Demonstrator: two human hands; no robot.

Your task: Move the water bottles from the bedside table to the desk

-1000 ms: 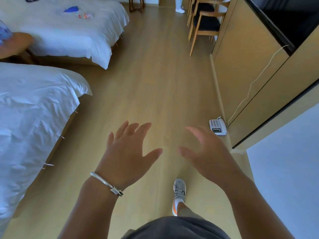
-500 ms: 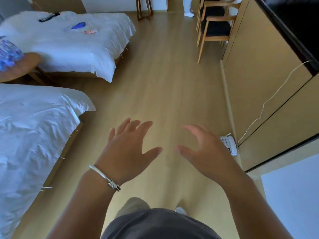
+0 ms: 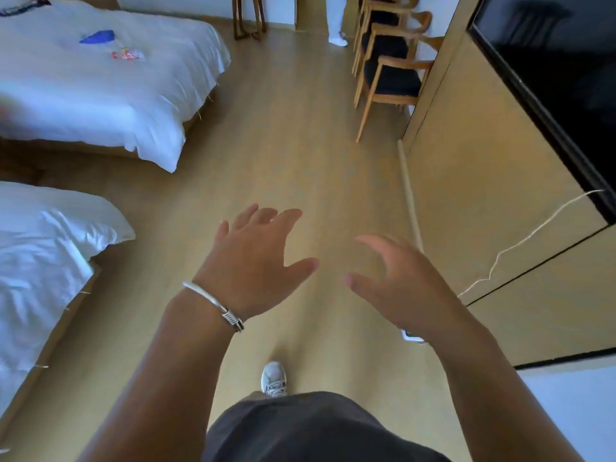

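Note:
My left hand (image 3: 253, 261), with a silver bracelet on the wrist, is stretched out over the wooden floor with fingers spread and nothing in it. My right hand (image 3: 396, 285) hovers beside it, fingers apart and slightly curled, also holding nothing. No water bottle, bedside table or desk shows in this view.
Two white beds stand on the left, the near one (image 3: 43, 268) and the far one (image 3: 100, 88) with small items on it. Wooden chairs (image 3: 390, 71) stand at the far right beside a wood-panelled wall (image 3: 483, 181) with a dark screen (image 3: 560, 71). A white phone (image 3: 411, 336) peeks out under my right wrist.
The view has advanced along the floor between the beds and the wall. The phone on the floor has slid from beside my right hand to under it. Both hands stay open.

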